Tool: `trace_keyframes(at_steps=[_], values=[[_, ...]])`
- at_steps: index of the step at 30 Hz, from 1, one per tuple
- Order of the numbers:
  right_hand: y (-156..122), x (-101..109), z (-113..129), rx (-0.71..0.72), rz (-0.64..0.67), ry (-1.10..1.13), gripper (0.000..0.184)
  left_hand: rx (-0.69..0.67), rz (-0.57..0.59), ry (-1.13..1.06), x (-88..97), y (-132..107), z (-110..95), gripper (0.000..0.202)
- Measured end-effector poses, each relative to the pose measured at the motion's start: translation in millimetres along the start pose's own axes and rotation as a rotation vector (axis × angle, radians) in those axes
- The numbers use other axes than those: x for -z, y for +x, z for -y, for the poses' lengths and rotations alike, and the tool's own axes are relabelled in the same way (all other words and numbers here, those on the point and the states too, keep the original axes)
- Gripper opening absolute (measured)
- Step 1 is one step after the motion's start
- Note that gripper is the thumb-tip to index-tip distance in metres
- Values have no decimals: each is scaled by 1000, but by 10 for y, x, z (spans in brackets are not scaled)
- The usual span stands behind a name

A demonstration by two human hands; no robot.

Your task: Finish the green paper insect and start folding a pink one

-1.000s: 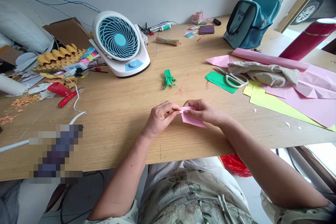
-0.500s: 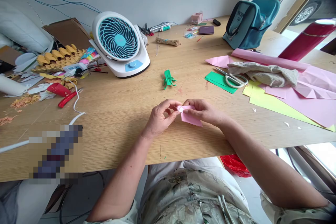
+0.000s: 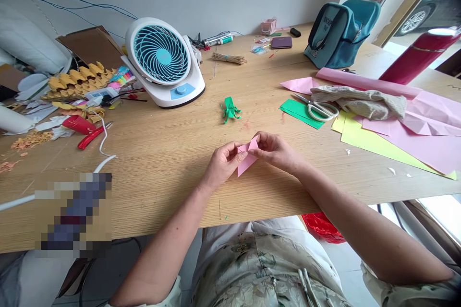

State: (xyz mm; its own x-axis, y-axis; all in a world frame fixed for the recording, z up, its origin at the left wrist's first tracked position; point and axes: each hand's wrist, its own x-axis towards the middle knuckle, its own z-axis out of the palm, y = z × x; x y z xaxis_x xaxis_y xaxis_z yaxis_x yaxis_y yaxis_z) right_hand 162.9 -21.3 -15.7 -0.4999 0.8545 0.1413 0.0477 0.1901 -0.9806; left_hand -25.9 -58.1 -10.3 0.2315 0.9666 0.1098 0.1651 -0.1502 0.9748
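A small folded piece of pink paper (image 3: 245,165) is held up just above the table's near middle. My left hand (image 3: 222,163) pinches its left side between thumb and fingers. On its upper right corner, my right hand (image 3: 275,151) is closed in a pinch too. The paper shows creased flaps, and its lower tip points down toward me. Beyond my hands a green folded-paper figure (image 3: 229,109) with thin legs lies on the wooden table (image 3: 162,153).
White-handled scissors (image 3: 322,110) lie on green paper (image 3: 297,111) at the right, beside a grey cloth (image 3: 363,100) and pink and yellow sheets (image 3: 374,146). A fan (image 3: 163,62) stands back left. Red-handled pliers (image 3: 91,139) and paper scraps lie left. A red bottle (image 3: 421,57) leans at far right.
The pink paper has been turned, so its loose part now points down and left instead of right. My hands have shifted slightly, the right one tilting up at the upper corner.
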Motion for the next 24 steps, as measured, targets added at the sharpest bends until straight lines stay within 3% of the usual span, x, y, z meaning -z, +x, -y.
trace_keyframes(at_steps=[10,24], values=[[-11,4,39,119,-27,-18,29,-44,-32,183,20,-10,39,15],[-40,17,132,192,-24,-299,3,-81,-46,385,24,-47,-97,12]])
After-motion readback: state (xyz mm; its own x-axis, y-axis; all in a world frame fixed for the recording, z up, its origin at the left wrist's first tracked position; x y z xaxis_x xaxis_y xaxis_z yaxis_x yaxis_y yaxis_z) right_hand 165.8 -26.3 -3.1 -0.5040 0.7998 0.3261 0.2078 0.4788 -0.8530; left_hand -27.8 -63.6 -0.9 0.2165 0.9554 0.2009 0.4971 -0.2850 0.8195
